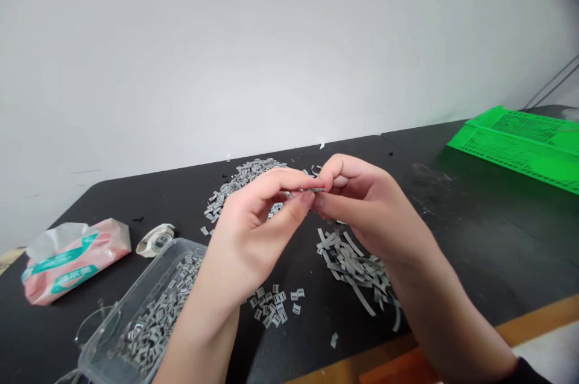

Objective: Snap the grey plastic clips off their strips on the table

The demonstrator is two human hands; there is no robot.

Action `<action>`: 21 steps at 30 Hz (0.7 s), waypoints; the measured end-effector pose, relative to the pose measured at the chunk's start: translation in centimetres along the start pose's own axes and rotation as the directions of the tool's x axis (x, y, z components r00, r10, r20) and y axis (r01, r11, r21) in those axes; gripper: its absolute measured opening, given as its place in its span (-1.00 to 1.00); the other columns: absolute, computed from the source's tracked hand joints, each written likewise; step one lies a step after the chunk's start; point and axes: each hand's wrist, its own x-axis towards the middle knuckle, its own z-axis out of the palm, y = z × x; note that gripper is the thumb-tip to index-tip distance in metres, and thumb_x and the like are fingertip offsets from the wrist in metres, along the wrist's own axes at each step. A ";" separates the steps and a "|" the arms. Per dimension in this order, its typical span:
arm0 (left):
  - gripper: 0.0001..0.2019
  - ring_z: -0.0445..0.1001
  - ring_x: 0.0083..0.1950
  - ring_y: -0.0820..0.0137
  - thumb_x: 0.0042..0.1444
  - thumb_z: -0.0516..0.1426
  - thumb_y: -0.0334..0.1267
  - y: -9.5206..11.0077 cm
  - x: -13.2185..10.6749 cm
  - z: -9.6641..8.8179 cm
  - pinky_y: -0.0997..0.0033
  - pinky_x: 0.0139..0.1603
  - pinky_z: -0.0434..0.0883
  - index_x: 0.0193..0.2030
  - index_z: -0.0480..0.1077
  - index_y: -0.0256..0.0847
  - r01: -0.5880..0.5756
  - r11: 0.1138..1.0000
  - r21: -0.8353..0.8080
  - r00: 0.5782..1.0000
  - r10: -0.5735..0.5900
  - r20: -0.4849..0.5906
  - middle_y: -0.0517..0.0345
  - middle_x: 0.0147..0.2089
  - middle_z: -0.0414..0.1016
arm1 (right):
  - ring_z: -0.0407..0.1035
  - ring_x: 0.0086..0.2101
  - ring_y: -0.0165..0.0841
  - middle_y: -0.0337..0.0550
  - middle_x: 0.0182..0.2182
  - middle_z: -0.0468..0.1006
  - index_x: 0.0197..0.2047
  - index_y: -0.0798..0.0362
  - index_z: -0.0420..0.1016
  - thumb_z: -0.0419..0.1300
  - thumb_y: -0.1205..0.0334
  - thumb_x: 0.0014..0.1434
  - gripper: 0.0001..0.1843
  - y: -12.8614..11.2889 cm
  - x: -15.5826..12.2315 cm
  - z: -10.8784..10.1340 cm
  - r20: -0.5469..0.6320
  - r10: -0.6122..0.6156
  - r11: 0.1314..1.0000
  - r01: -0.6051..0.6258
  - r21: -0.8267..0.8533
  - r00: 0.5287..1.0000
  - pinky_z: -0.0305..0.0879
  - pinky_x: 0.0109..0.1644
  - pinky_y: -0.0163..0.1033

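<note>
My left hand point(253, 221) and my right hand point(362, 203) meet above the black table point(474, 233), fingertips pinched together on a small grey strip piece point(316, 190). Behind the hands lies a heap of small grey cut pieces point(244, 182). Under my right wrist sits a pile of longer grey strips point(353, 266). A small cluster of cut pieces point(274, 302) lies between my forearms. A clear plastic box point(113, 324) holding many grey pieces stands at the lower left, beside my left forearm.
A pink tissue pack point(72, 257) lies at the far left, with a white tape roll point(156, 239) next to it. Glasses point(94, 324) rest by the box. A green plastic tray point(525, 140) sits at the back right. The table's orange front edge point(534, 317) runs at lower right.
</note>
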 end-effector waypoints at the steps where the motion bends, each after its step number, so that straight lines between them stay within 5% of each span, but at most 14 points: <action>1: -0.88 0.61 -0.07 0.36 0.29 0.27 -0.31 0.0 0.0 0.0 0.43 -0.05 0.56 -0.15 0.67 -0.06 0.010 1.000 -0.022 1.000 -0.010 -0.002 0.12 -0.08 0.68 | 0.30 -0.48 -0.49 -0.33 -0.51 0.48 -0.36 0.04 0.49 0.45 0.34 0.12 -0.81 0.0 0.0 0.0 0.008 -0.004 1.000 0.004 0.014 1.000 0.22 -0.44 -0.37; 7: -0.93 0.56 -0.17 0.39 0.30 0.27 -0.24 0.1 0.0 0.4 0.46 -0.19 0.54 -0.22 0.59 -0.10 0.036 0.996 -0.079 0.997 -0.041 -0.062 0.15 -0.21 0.63 | 0.37 -0.45 -0.50 -0.34 -0.49 0.51 -0.31 0.02 0.54 0.41 0.39 0.18 -0.86 0.2 -0.2 0.4 0.045 -0.050 0.993 0.045 0.110 0.998 0.30 -0.37 -0.38; 21: -0.78 0.34 -0.30 0.47 0.42 0.13 -0.20 0.2 -0.4 0.8 0.50 -0.31 0.34 -0.30 0.42 -0.15 -0.066 0.995 0.069 0.990 0.074 -0.119 0.23 -0.35 0.40 | 0.41 -0.46 -0.51 -0.32 -0.48 0.56 -0.32 0.02 0.55 0.32 0.37 0.30 -0.86 -1.6 -1.0 0.1 0.001 -0.187 0.982 0.187 0.029 0.982 0.37 -0.37 -0.39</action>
